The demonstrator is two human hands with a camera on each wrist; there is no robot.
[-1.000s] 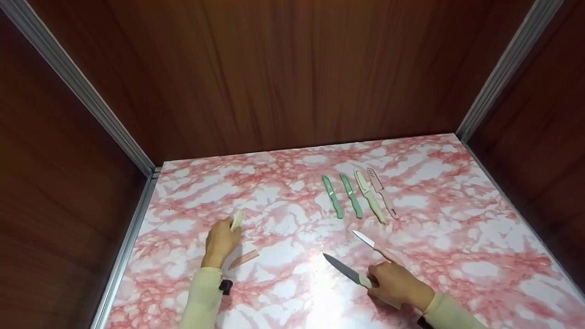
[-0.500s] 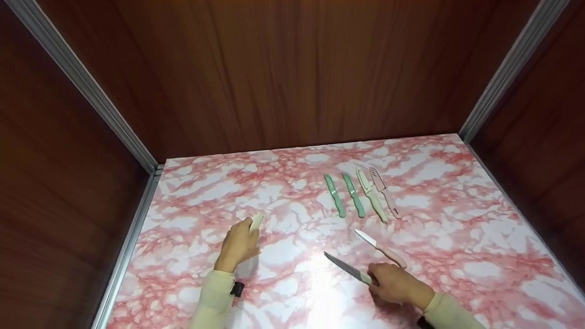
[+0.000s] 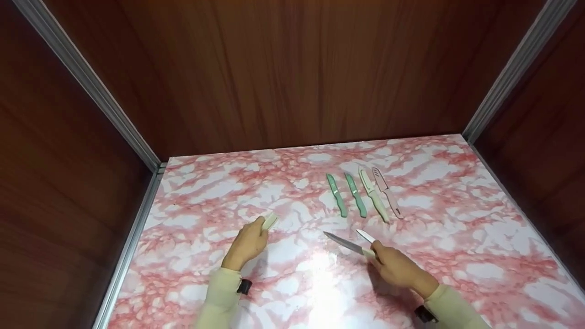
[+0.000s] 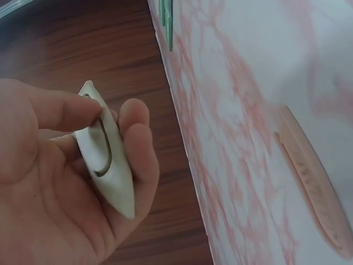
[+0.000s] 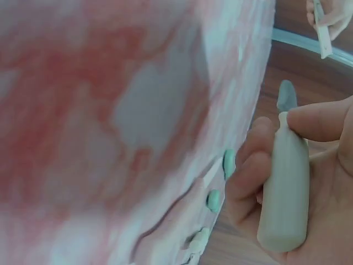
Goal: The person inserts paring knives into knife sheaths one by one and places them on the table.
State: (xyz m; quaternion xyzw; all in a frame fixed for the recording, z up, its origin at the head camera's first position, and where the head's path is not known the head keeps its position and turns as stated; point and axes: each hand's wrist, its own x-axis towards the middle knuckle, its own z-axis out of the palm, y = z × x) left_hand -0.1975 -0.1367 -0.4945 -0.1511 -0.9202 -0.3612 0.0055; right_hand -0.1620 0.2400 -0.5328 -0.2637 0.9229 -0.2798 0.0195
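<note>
My left hand (image 3: 248, 242) pinches a cream blade sheath (image 4: 105, 149) between thumb and fingers, above the left-middle of the table. My right hand (image 3: 400, 267) grips a cream-handled kitchen knife (image 3: 343, 241), its dark grey blade bare and pointing left toward the sheath. A pink-handled knife (image 5: 174, 221) with a bare silver blade lies on the table; in the head view my right hand covers its handle. The left wrist view shows a pink sheath (image 4: 311, 176) lying on the table, hidden behind my left hand in the head view.
Farther back lie two green knives (image 3: 337, 196), a sheathed cream knife (image 3: 374, 194) and a sheathed pink knife (image 3: 387, 194), side by side. Wooden panels (image 3: 292, 77) wall in the red-and-white marbled table (image 3: 205, 183) at the back and both sides.
My left hand has moved right with the cream sheath, passing over the pink sheath. My right hand has lifted the knife away from me, now overlapping the pink knife's handle.
</note>
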